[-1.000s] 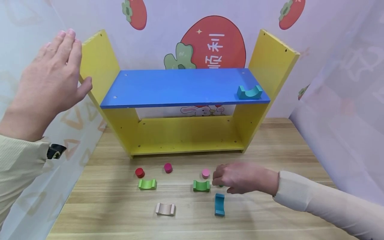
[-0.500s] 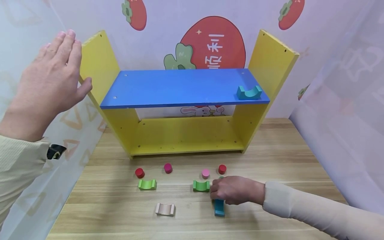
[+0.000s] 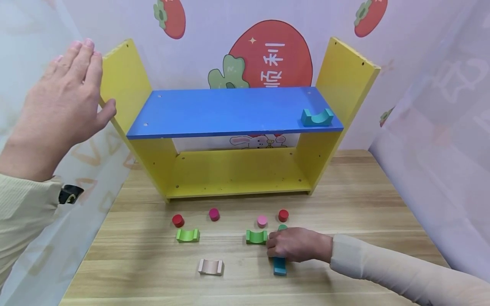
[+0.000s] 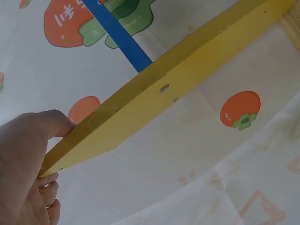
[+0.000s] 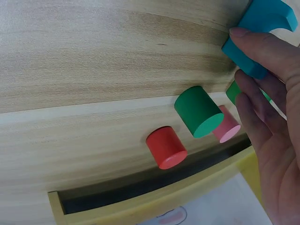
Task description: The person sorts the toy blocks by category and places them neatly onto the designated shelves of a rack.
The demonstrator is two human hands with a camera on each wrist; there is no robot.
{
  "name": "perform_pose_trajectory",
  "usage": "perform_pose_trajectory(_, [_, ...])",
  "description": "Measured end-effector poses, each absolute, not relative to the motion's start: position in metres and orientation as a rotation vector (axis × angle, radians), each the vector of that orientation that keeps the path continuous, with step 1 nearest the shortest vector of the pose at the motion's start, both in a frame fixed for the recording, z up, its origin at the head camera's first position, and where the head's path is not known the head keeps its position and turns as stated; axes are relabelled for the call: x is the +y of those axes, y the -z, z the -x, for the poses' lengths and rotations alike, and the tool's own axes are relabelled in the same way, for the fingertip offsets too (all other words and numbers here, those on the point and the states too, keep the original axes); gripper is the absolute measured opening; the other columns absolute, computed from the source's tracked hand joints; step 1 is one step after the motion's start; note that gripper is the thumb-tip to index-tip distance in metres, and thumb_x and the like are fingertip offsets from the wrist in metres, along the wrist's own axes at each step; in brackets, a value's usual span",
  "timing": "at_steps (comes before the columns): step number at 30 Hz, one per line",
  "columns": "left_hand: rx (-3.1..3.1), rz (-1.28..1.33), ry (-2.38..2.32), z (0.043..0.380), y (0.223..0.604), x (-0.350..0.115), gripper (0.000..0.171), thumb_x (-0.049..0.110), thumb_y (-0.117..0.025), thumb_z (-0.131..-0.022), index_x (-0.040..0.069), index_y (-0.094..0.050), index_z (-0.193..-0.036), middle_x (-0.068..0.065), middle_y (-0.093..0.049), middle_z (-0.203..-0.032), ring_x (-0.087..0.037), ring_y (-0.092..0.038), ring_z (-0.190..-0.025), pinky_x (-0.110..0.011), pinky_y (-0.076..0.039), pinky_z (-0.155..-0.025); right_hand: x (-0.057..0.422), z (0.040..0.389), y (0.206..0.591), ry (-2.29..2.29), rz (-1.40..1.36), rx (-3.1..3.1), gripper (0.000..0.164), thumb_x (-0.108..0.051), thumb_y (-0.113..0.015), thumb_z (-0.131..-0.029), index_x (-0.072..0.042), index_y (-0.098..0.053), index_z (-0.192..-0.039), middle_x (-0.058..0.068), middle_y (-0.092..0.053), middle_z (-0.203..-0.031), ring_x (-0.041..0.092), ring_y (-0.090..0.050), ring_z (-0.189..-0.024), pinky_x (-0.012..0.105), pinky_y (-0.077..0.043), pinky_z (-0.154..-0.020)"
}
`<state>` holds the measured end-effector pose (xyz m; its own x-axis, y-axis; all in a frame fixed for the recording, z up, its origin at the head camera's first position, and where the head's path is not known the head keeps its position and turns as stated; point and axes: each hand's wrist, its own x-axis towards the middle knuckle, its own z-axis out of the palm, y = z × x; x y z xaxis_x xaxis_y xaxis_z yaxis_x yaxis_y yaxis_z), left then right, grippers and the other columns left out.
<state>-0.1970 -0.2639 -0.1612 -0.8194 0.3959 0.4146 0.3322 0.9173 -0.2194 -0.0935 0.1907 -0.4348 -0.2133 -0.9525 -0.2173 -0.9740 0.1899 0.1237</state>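
Observation:
In the head view my left hand (image 3: 65, 106) is at the upper left panel of a yellow shelf unit (image 3: 128, 80). The left wrist view shows the panel (image 4: 154, 89) between the thumb and the other fingers. My right hand (image 3: 298, 244) is low over the wooden table, gripping a blue arch block (image 3: 280, 267). In the right wrist view the thumb lies on this arch block (image 5: 267, 16), with fingers at its other side. Just behind the hand stands a green cylinder (image 5: 199, 111), partly covered in the head view. A green arch block (image 3: 256, 237) is right beside the fingertips.
A teal arch block (image 3: 317, 118) sits on the blue shelf board (image 3: 229, 110). On the table are red cylinders (image 3: 283, 215) (image 3: 178, 220), a magenta cylinder (image 3: 214, 214), a pink cylinder (image 3: 262, 221), a lime arch block (image 3: 188, 235) and a plain wood arch block (image 3: 211, 267).
My right hand has come down from beside the pink cylinder onto the blue arch block, uncovering the right red cylinder. The left hand stays at the panel.

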Motion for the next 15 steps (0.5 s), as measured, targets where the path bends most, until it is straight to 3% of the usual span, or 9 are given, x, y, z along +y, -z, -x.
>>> perform_pose_trajectory(8, [-2.608,0.514,-0.192,0.196,0.162,-0.265,0.086,0.020,-0.058,-0.099,-0.015,-0.010,-0.162,-0.032,-0.007,-0.173,-0.047,-0.009,-0.164,-0.060,-0.008,-0.135,0.189,0.095,0.438,-0.439,1.989,2.344,0.011,-0.022,-0.081,-0.092,-0.026,-0.078,-0.101,-0.013,-0.071,-0.095,0.001,-0.059,-0.086,0.009,-0.053,-0.073])
perform_pose_trajectory(15, [-2.624,0.512,-0.202,0.196,0.161,-0.263,0.086,0.020,-0.056,-0.100,-0.015,-0.009,-0.162,-0.031,-0.005,-0.174,-0.046,-0.007,-0.164,-0.060,-0.007,-0.135,0.189,0.098,0.422,-0.444,1.875,2.357,0.017,-0.022,-0.087,-0.085,-0.025,-0.077,-0.099,-0.013,-0.072,-0.099,0.003,-0.057,-0.086,0.011,-0.053,-0.074])
